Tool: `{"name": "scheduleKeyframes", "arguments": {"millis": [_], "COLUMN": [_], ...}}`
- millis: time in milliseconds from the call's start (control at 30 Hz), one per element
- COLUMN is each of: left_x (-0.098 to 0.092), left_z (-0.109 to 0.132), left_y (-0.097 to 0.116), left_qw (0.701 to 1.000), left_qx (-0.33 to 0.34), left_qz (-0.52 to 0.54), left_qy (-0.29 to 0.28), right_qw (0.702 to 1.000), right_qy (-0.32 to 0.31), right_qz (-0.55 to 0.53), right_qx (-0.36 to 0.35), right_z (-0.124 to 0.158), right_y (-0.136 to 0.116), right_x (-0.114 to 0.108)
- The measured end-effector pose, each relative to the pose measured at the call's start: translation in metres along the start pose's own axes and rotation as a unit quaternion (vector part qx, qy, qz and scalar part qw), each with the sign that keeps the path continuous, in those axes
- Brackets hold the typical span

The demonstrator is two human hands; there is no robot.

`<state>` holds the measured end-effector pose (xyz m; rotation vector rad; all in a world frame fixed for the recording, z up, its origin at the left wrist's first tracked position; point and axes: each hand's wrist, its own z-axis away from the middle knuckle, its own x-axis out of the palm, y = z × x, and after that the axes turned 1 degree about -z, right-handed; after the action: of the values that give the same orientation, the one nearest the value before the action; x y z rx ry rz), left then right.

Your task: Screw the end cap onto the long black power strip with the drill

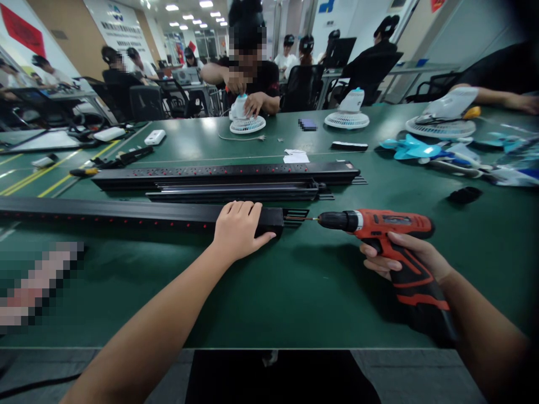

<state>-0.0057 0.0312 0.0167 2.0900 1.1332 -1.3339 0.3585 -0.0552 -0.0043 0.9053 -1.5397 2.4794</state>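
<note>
Head view: the left hand clasps the long black power strip near its right end, fingers together over the top, thumb on the near side. Just right of it, the right hand is wrapped round the red drill, its bit meeting the strip's end. I judge this to be screw-driving, which calls for a straight, steady bit. No label is readable, and the wall banners are blurred.
</note>
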Motion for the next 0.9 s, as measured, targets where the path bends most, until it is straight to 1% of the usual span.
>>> {"name": "scheduleKeyframes", "arguments": {"millis": [133,333,667,900], "left_x": [-0.0003,-0.0004,-0.0001,-0.0013], "left_z": [0.0000,0.0002,0.0003,0.0003], "left_y": [0.0004,0.0002,-0.0001,0.0003], "left_qw": [1.000,1.000,1.000,1.000], "left_qx": [0.002,0.003,0.003,0.003], "left_qz": [0.001,0.006,0.003,-0.006], "left_qy": [0.001,0.007,0.009,0.003], "right_qw": [1.000,1.000,1.000,1.000], "right_qy": [-0.010,0.003,0.005,0.000], "right_qz": [-0.008,0.001,-0.031,-0.025], "right_qx": [0.007,0.004,-0.004,0.014], "right_z": [0.0004,-0.0004,-0.0002,-0.0002], "right_y": [-0.0010,0.0004,0.0023,0.0019], "right_x": [0.0009,-0.0025,-0.0082,-0.0077]}}
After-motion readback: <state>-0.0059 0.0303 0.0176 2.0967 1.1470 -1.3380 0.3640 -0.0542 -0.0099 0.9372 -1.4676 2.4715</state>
